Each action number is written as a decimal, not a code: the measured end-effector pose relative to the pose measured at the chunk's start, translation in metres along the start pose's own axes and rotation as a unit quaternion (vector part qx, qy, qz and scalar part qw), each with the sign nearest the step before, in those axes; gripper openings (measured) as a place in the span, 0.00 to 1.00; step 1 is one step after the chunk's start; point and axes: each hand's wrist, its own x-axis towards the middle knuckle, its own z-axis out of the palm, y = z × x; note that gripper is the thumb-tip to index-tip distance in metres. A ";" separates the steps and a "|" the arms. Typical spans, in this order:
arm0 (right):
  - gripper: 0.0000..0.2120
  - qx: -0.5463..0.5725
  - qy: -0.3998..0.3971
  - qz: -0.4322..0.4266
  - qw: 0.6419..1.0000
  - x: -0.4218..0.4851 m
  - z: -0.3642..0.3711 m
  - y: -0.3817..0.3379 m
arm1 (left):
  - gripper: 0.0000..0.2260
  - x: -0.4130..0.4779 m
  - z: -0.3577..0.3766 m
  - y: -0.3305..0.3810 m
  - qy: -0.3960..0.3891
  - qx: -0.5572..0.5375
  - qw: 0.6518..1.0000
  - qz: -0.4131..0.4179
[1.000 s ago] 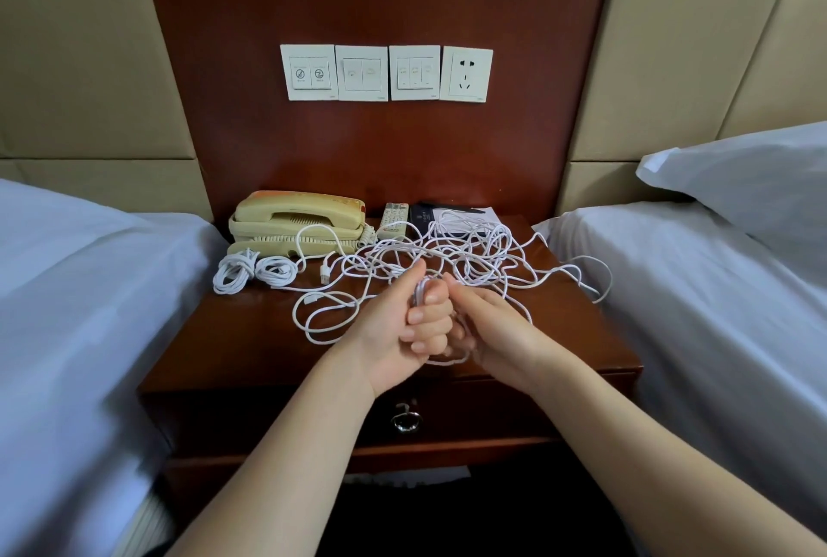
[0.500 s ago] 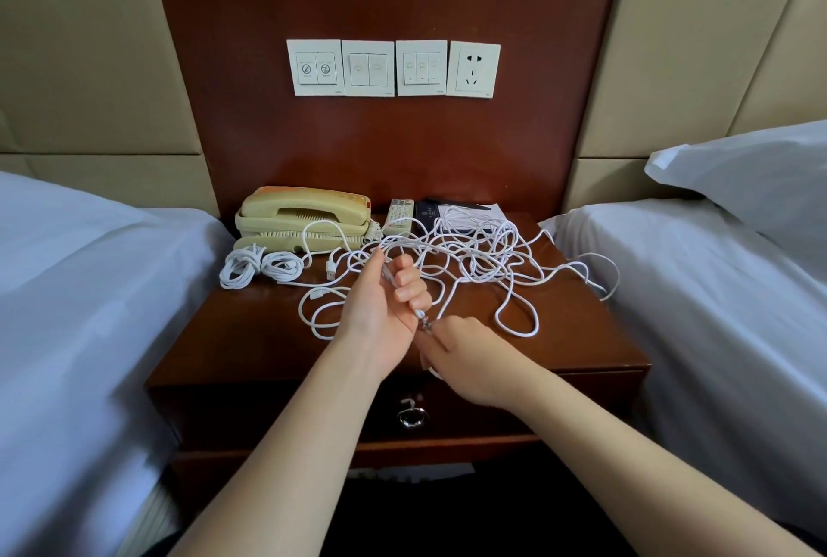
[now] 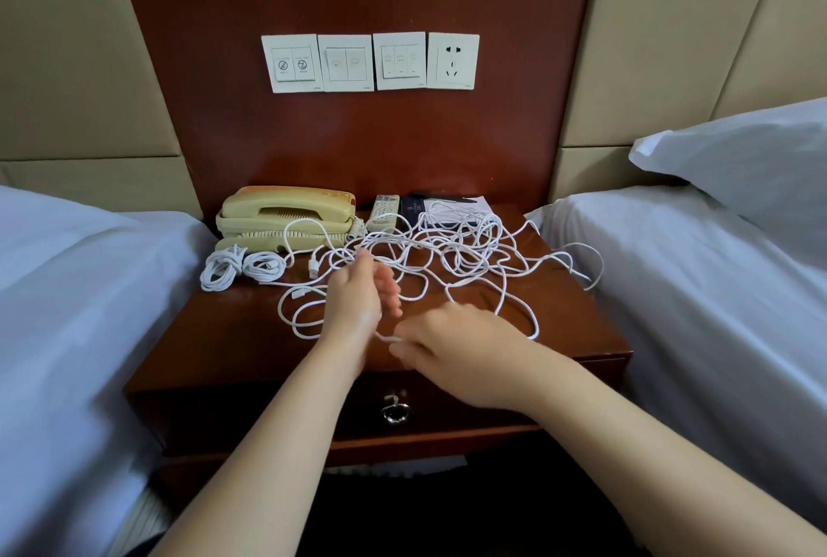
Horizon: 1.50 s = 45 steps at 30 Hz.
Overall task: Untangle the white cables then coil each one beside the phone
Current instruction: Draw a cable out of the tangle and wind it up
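A loose tangle of white cables [image 3: 465, 252] spreads over the brown nightstand [image 3: 250, 350], from its middle to the right edge. Two coiled white cables [image 3: 241, 268] lie in front of the cream phone [image 3: 286, 216] at the back left. My left hand [image 3: 362, 297] is raised over the tangle's left part, fingers spread and blurred; a strand runs past it. My right hand [image 3: 456, 350] is lower, near the front edge, pinching a white cable strand [image 3: 387, 338] that runs toward my left hand.
A remote [image 3: 384, 212], a dark booklet and a notepad [image 3: 452, 209] lie at the back of the nightstand. Beds with white sheets [image 3: 80, 310] flank it on both sides. Switches and a socket [image 3: 371, 62] are on the wood panel above. A drawer ring [image 3: 394, 411] hangs below.
My hands have come apart. The left hand rose toward the tangle and its fingers spread, while the right hand stayed low near the front edge, drawing a strand out between them.
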 end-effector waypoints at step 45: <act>0.13 0.205 -0.009 -0.006 0.979 0.002 -0.010 0.025 | 0.24 0.009 -0.007 0.002 -0.047 -0.050 0.998 -0.003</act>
